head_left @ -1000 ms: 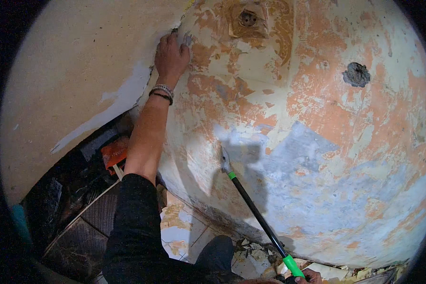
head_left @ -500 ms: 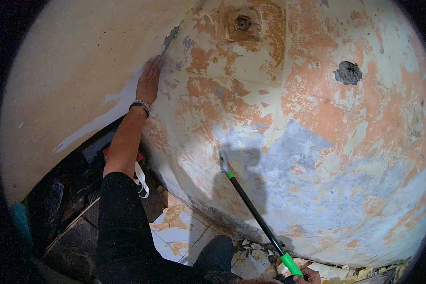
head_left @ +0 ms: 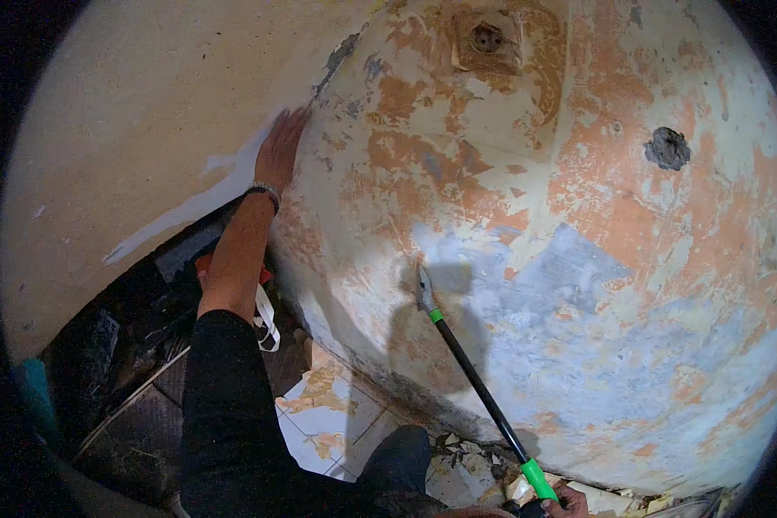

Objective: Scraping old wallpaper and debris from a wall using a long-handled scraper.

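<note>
My left hand [head_left: 281, 151] lies flat with its fingers stretched out, against the wall by the corner where two walls meet. A bracelet is on that wrist. At the lower edge, my right hand [head_left: 568, 501] is wrapped round the green grip of a long-handled scraper [head_left: 477, 381]. Its black shaft slants up and left to a grey metal head, which is at the patchy wall [head_left: 527, 345]; firm contact is hard to tell. Most of the right hand is cut off by the frame edge.
The wall is mottled orange, cream and grey-blue, with a socket [head_left: 487, 38] at the top and a rough round hole [head_left: 667, 148] to the right. Plaster scraps and torn paper [head_left: 470, 466] lie along the wall's foot. Dark clutter [head_left: 138, 345] fills the left corner beside white tiles [head_left: 319, 440].
The view has turned slightly, so the wall, socket and hole sit farther right. Both hands hold about the same places, and the scraper head has barely moved against the wall.
</note>
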`<state>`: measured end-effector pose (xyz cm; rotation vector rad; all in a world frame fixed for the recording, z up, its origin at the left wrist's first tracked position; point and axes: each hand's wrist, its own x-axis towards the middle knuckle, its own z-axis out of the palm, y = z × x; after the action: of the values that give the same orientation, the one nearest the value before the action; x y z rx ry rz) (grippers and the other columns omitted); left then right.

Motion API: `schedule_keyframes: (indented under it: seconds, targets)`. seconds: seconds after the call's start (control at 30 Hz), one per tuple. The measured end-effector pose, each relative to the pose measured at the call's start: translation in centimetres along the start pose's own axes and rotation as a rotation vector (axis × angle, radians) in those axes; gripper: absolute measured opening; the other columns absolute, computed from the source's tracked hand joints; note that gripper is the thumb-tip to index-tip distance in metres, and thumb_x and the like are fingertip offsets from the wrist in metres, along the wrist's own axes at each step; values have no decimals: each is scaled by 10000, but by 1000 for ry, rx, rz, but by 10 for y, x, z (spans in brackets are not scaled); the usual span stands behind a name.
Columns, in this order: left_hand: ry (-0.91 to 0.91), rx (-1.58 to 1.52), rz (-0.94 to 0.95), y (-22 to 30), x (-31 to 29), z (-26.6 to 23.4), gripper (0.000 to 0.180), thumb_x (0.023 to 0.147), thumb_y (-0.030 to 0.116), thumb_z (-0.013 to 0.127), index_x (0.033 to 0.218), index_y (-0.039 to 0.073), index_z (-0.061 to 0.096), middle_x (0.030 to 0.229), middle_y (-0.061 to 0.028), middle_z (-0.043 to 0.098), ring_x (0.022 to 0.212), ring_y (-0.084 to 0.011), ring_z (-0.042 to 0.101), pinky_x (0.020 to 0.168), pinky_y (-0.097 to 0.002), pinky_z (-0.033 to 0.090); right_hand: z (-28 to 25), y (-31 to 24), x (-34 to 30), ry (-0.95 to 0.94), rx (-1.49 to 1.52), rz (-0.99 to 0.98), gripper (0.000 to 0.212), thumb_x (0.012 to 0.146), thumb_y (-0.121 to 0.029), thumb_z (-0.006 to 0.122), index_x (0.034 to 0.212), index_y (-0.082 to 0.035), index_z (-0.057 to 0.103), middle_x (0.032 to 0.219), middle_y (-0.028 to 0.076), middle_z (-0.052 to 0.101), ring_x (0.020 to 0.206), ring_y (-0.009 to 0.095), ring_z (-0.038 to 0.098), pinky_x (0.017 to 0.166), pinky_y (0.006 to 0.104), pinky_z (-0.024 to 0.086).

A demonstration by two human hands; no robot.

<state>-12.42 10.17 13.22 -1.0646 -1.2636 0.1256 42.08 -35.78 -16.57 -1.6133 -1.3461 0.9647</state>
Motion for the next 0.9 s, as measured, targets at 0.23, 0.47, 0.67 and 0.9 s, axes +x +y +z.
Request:
schedule_keyframes:
  seconds: [0.23, 0.47, 0.67, 0.9]
  targets:
    - [-39, -782, -114, 42, -10, -36, 742, 837, 235, 537, 1468, -2, 227, 1556, -151, 153, 1441, -278, 143, 1179, -438, 108, 3, -22, 1, -20, 49, 73, 189, 858, -200, 678, 926, -25, 659, 649, -1, 575, 558, 83, 463, 498, 269, 373]
    - [453, -518, -106, -24, 82, -59, 716, 802, 41, 496, 1470, 36, 236, 1527, -125, 254, 1421, -254, 224, 1185, -425, 127, 1, 6, 3, -39, 70, 67, 181, 869, -202, 680, 888, -24, 654, 674, 4, 592, 565, 94, 476, 503, 263, 380]
    - [226, -86, -83, -23, 57, -43, 759, 807, 121, 523, 1488, 50, 195, 1547, -74, 229, 1433, -200, 187, 1198, -372, 76, 4, 24, 0, -16, -45, 78, 141, 872, -138, 664, 927, -8, 654, 716, 25, 630, 637, 99, 540, 570, 273, 438]
    - [-8, -401, 89, -29, 59, -105, 708, 827, 130, 503, 1474, 31, 233, 1557, -79, 187, 1431, -218, 184, 1192, -399, 114, 0, 7, -3, 1, -14, -52, 174, 875, -128, 639, 980, 10, 649, 759, 59, 656, 699, 126, 587, 629, 280, 472]
